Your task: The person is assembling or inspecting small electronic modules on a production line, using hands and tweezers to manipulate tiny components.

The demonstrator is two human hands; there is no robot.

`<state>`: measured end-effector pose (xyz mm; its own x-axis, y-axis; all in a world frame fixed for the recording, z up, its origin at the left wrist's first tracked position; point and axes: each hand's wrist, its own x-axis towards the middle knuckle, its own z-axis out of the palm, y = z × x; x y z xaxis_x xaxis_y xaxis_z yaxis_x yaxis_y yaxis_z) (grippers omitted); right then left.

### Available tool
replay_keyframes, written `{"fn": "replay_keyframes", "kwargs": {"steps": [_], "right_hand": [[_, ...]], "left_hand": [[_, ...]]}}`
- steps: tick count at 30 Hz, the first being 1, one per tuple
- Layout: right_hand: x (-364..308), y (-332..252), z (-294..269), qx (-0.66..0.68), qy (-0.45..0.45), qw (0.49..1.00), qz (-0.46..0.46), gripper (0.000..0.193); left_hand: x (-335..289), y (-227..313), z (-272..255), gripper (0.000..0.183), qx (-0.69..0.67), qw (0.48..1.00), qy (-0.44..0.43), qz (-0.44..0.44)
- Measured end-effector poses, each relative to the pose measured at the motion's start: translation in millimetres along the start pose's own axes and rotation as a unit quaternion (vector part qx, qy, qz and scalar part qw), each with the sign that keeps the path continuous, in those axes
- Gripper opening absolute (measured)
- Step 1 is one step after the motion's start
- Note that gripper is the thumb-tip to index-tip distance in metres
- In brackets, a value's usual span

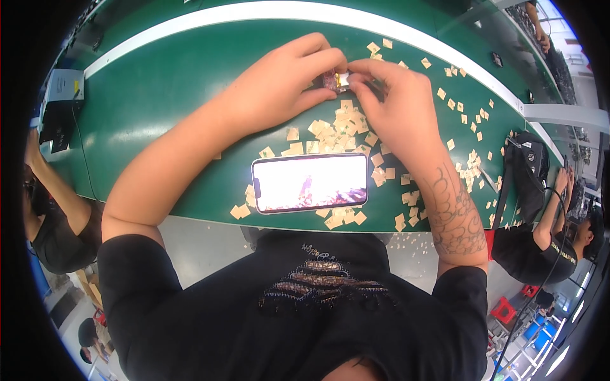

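Near the far middle of the green table, my left hand [308,70] pinches a small electronic part [330,80], reddish and clear-looking, between thumb and fingers. A white piece with a yellow edge [344,79] shows on its right side. My right hand [397,92] meets it there, thumb and forefinger closed at the white piece's edge; what they pinch is too small to make out. Just below my hands lies a loose heap of small beige paper squares [333,134]. A phone [310,183] with a bright lit screen lies flat nearer to me.
More beige squares [470,166] are scattered along the right side of the table [159,105]. A black bag [530,162] rests at the right edge. A grey and black box [62,105] with a cable stands far left. Other people [540,251] sit on both sides.
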<state>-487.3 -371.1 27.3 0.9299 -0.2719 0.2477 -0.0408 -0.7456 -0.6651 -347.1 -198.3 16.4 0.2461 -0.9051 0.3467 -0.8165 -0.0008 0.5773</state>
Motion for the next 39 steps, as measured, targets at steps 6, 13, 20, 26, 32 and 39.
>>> {"fn": "replay_keyframes", "kwargs": {"steps": [6, 13, 20, 26, 32, 39], "right_hand": [[-5, 0, 1, -0.014, 0.002, 1.000, -0.024, 0.021], [0, 3, -7, 0.089, -0.005, 0.994, 0.057, 0.022], [-5, -8, -7, 0.026, -0.027, 0.999, 0.029, 0.021], [-6, -9, -8, -0.010, -0.007, 1.000, -0.001, 0.023], [-3, -7, -9, 0.044, -0.028, 0.998, 0.048, 0.022], [1, 7, -11, 0.112, -0.048, 0.988, 0.094, 0.021]], "left_hand": [[-1, 3, 1, 0.030, 0.004, 1.000, -0.020, -0.021], [0, 1, 1, 0.021, 0.060, 0.998, -0.004, 0.026], [-2, 2, 7, 0.028, 0.062, 0.998, 0.015, 0.017], [1, 9, 12, 0.035, 0.065, 0.997, 0.029, -0.026], [0, 8, 14, 0.031, 0.068, 0.997, 0.034, -0.027], [-1, 5, 16, 0.026, 0.081, 0.995, 0.046, 0.027]]}}
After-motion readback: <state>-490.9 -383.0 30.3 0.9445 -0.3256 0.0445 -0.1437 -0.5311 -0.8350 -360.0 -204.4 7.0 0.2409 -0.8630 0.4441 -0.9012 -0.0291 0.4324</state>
